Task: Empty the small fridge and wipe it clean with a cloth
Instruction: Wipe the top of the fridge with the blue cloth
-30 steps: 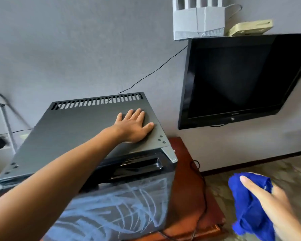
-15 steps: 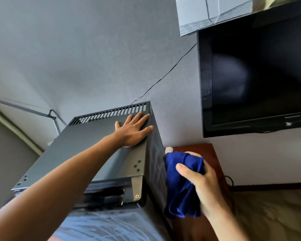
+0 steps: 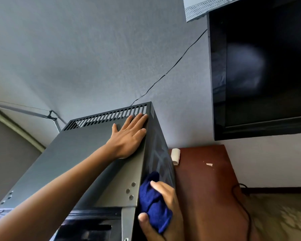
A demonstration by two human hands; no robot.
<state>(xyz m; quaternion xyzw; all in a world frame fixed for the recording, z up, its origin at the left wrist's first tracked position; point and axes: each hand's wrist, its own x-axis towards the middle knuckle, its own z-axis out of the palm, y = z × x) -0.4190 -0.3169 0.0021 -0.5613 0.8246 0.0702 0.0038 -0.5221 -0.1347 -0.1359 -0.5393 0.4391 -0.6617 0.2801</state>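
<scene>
Grey textured wall fills the background; a thin black cable runs diagonally across it from the upper right down to the rear of the fridge. A black flat-screen television is mounted on the wall at right, screen dark with a faint pale reflection. A white perforated box sits at the top edge, just beside the television's upper left corner.

The small dark grey metal fridge stands on a reddish-brown wooden counter, left of centre. A row of vent slots runs along the rear edge of its top panel. Three screws show near the front right corner of the top. The right side wall carries a pale criss-cross pattern.

Left hand: flat, palm down on the fridge top near the rear right corner, fingers spread wide, fingertips touching the vent slots. It holds nothing.

Right hand: closed around a bunched deep-blue cloth, thumb at the bottom, index finger across the top. The cloth is pressed against the upper front part of the fridge's right side wall.

A small white cylindrical object lies on the counter just beside the fridge's right wall, towards the back. A small pale scrap lies further right. A black cord loops along the counter's right edge.
</scene>
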